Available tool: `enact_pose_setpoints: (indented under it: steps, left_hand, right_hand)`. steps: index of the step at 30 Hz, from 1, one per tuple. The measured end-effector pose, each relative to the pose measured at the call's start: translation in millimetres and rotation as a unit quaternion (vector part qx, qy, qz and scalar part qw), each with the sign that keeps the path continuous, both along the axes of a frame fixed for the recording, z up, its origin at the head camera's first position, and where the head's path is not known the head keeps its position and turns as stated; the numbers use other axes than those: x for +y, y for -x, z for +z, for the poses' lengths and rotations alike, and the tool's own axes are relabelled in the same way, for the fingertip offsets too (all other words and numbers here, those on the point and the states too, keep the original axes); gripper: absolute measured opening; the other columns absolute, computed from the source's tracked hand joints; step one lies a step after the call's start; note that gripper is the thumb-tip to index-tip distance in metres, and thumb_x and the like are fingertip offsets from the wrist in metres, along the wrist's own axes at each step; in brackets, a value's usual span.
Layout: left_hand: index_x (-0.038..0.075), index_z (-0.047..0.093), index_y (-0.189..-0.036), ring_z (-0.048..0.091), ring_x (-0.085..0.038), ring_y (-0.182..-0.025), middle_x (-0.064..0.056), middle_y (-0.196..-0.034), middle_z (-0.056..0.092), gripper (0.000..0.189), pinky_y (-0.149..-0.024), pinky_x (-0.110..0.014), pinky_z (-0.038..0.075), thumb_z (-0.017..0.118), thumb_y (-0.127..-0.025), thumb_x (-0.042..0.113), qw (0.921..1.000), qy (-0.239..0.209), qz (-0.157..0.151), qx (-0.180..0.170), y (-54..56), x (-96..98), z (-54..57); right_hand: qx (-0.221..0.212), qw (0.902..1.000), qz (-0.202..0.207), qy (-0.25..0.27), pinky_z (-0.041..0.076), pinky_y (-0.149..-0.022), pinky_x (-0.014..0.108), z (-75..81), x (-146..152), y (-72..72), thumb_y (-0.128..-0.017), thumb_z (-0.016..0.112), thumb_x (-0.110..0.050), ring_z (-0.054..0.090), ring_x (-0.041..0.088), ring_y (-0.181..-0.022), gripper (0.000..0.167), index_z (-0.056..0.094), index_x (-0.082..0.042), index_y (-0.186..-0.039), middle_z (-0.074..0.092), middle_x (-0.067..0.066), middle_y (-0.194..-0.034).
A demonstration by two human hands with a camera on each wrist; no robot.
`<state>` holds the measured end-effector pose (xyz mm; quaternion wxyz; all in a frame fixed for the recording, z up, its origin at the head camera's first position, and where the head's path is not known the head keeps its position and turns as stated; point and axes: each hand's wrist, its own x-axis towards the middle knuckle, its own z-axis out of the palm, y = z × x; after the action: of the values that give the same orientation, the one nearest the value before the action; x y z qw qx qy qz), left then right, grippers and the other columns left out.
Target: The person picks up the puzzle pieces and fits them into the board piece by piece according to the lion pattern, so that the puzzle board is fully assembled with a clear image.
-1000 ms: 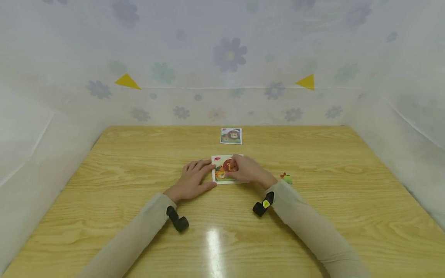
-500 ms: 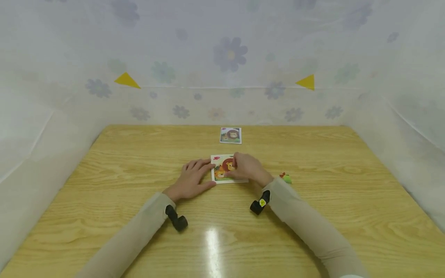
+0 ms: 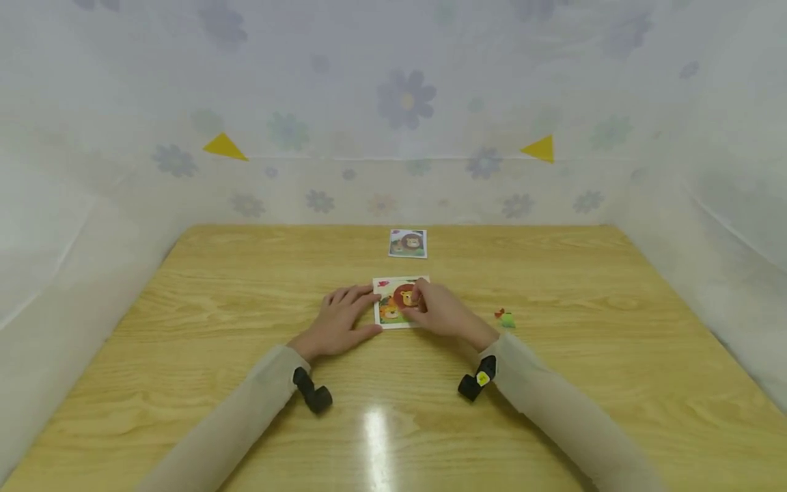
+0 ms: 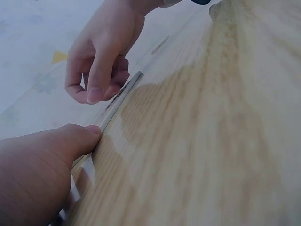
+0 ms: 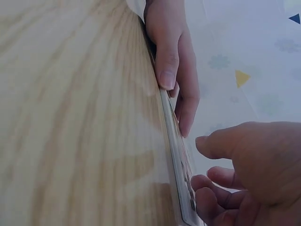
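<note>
A square picture puzzle point(image 3: 389, 313) with a white frame lies flat in the middle of the table; a brown-maned lion and an orange animal show on it. My left hand point(image 3: 337, 321) rests along its left side, thumb and fingertips touching the frame. Over the right part of the puzzle is my right hand point(image 3: 444, 313), which hides that side. In the right wrist view its thumb point(image 5: 221, 141) stands apart from the loosely bent fingers point(image 5: 207, 197), with nothing seen between them. A small green and red puzzle piece point(image 3: 507, 319) lies to the right.
A picture card point(image 3: 408, 244) with the same lion scene lies behind the puzzle, near the far edge of the wooden table point(image 3: 277, 249). Pale flowered sheeting point(image 3: 406, 184) surrounds the far side and both sides, with two yellow triangles on it.
My right hand has drawn slightly back and to the right, uncovering more of the lion. My left hand stays at the frame. The loose piece lies as before.
</note>
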<state>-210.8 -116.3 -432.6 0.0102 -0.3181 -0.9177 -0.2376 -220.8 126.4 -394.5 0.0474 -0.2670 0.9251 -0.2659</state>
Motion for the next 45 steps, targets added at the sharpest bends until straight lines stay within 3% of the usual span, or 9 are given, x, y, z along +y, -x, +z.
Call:
enact_pose_setpoints:
  steps: [6, 13, 21, 26, 30, 37, 45]
  left_hand:
    - [0.015, 0.042, -0.146, 0.031, -0.036, -0.136, -0.011, -0.152, 0.035, 0.061, -0.108, -0.06, 0.021, 0.055, -0.095, 0.046, 1.0, -0.001, -0.003, 0.002, -0.8, 0.3, -1.1]
    - [0.015, 0.042, -0.146, 0.031, -0.036, -0.136, -0.01, -0.153, 0.035, 0.062, -0.108, -0.06, 0.021, 0.056, -0.094, 0.046, 1.0, -0.001, -0.002, 0.003, -0.1, 1.2, -0.3]
    - [0.014, 0.043, -0.146, 0.031, -0.037, -0.135, -0.011, -0.152, 0.035, 0.062, -0.107, -0.061, 0.02, 0.057, -0.094, 0.045, 1.0, -0.002, -0.005, 0.004, -1.3, 2.8, 0.0]
    - [0.015, 0.042, -0.146, 0.03, -0.036, -0.136, -0.01, -0.153, 0.034, 0.062, -0.108, -0.06, 0.019, 0.056, -0.094, 0.045, 1.0, 0.001, 0.0, -0.005, -1.5, 2.8, 0.1]
    - [0.015, 0.043, -0.146, 0.031, -0.036, -0.136, -0.01, -0.152, 0.035, 0.062, -0.108, -0.061, 0.02, 0.057, -0.094, 0.045, 1.0, 0.0, 0.0, 0.001, -1.8, 3.0, 1.4]
    - [0.014, 0.044, -0.145, 0.032, -0.037, -0.135, -0.012, -0.151, 0.037, 0.061, -0.106, -0.061, 0.022, 0.059, -0.093, 0.043, 0.9999, -0.01, -0.004, 0.004, -3.7, 2.9, 3.5]
    - [0.014, 0.044, -0.145, 0.033, -0.037, -0.136, -0.012, -0.151, 0.037, 0.061, -0.106, -0.061, 0.023, 0.059, -0.093, 0.043, 0.9999, -0.01, -0.001, 0.008, -2.8, 2.7, 3.0]
  right_hand:
    - [0.007, 0.9997, -0.009, 0.023, 0.038, -0.054, 0.024, 2.0, 27.5, -5.5, -0.094, 0.061, -0.017, 0.045, 0.009, -0.057, 0.011, 0.057, -0.006, -0.095, 0.055, 0.0, -0.071]
    - [0.032, 0.999, -0.019, 0.025, 0.04, -0.054, 0.024, 5.1, 69.2, -9.9, -0.093, 0.062, -0.012, 0.046, 0.008, -0.058, 0.008, 0.061, -0.004, -0.093, 0.057, 0.002, -0.072]
    - [0.022, 0.9988, -0.039, 0.021, 0.04, -0.053, 0.025, 0.7, 112.9, -17.1, -0.093, 0.064, -0.016, 0.042, 0.005, -0.052, 0.014, 0.06, -0.004, -0.097, 0.051, -0.002, -0.064]
    - [-0.006, 0.9996, -0.029, 0.003, 0.043, -0.062, 0.027, 5.5, 131.7, -22.4, -0.086, 0.073, -0.021, 0.047, 0.011, -0.067, 0.03, 0.058, -0.001, -0.101, 0.057, 0.006, -0.081]
    - [-0.025, 0.9991, -0.027, -0.021, 0.044, -0.067, 0.027, 8.3, 140.2, -24.0, -0.082, 0.078, -0.024, 0.049, 0.015, -0.076, 0.037, 0.059, -0.001, -0.102, 0.058, 0.01, -0.094]
    - [-0.059, 0.9975, -0.03, -0.024, 0.047, -0.071, 0.029, 10.8, 140.7, -24.6, -0.082, 0.077, -0.022, 0.054, 0.013, -0.079, 0.031, 0.06, -0.001, -0.097, 0.062, 0.006, -0.09]
    - [-0.094, 0.9904, -0.088, -0.05, 0.051, -0.075, 0.04, 15.9, 134.6, -26.4, -0.082, 0.078, -0.028, 0.058, 0.023, -0.084, 0.047, 0.055, 0.006, -0.106, 0.061, 0.014, -0.094]
